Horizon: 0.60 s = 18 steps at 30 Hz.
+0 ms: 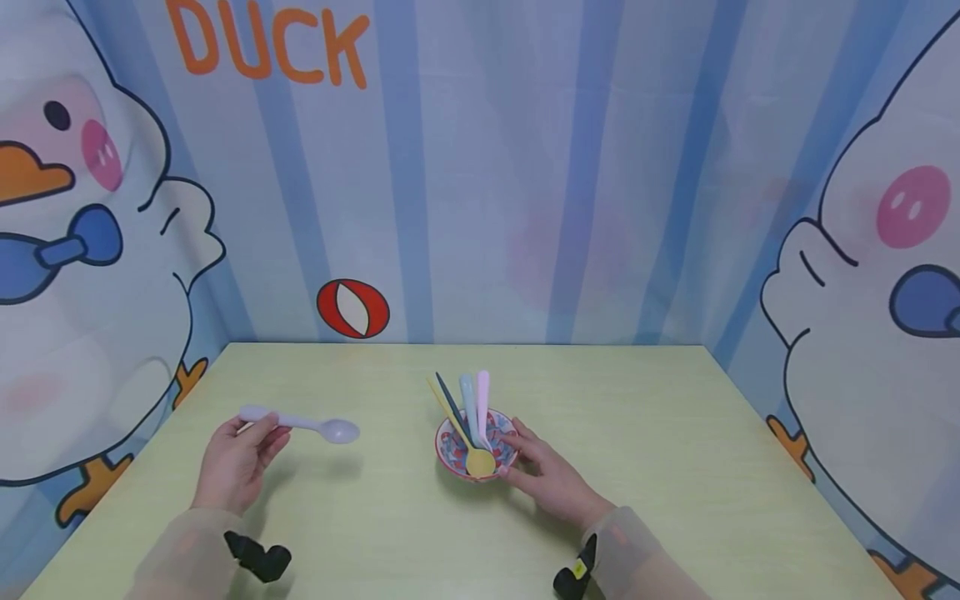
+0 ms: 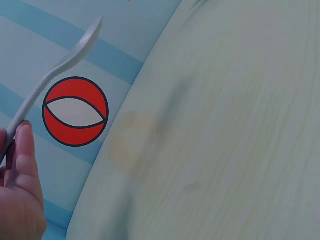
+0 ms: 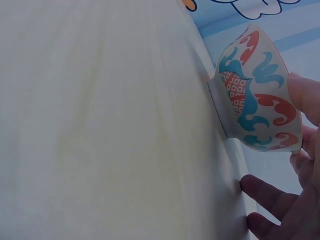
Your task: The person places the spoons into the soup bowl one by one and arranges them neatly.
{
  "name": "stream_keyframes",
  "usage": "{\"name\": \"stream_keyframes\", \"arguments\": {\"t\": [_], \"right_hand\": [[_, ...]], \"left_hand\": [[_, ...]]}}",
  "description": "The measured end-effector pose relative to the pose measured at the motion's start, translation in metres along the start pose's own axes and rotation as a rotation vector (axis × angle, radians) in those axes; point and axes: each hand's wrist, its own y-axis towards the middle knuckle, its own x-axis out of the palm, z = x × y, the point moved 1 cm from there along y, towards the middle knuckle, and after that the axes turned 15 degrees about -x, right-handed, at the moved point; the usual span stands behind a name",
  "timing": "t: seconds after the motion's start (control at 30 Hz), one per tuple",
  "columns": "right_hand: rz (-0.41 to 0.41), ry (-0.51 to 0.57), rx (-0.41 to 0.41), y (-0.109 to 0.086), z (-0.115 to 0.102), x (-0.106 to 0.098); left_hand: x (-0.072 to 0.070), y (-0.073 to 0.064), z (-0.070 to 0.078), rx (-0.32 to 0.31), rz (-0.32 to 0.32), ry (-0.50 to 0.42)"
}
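Observation:
My left hand (image 1: 236,462) pinches the handle of a lavender spoon (image 1: 339,431), holding it level over the left part of the table. From the side, the left wrist view has the same spoon (image 2: 82,47) with fingertips around its handle. A patterned bowl (image 1: 446,446) stands upright at mid-table, and my right hand (image 1: 551,483) holds its right rim between thumb and fingers. Inside lean a yellow spoon (image 1: 480,463), a dark blue utensil (image 1: 448,396), a light blue one (image 1: 468,400) and a pink one (image 1: 483,396). Red and teal designs cover the bowl's outside (image 3: 250,95).
The pale wood-grain table (image 1: 637,417) ends at a blue striped curtain (image 1: 487,167) along the back. Printed duck figures (image 1: 97,333) flank it on both sides. Black wrist cameras (image 1: 258,557) are strapped over both sleeves.

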Motion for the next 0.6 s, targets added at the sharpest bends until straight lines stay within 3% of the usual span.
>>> {"name": "stream_keyframes", "arguments": {"t": [0.23,0.6], "right_hand": [[-0.003,0.000,0.006,0.000,-0.001,0.000],[-0.005,0.007,0.018,0.000,-0.002,0.000]], "left_hand": [[0.010,0.000,-0.003,-0.001,0.032,0.035],[0.035,0.002,-0.006,0.018,0.032,0.101]]}}
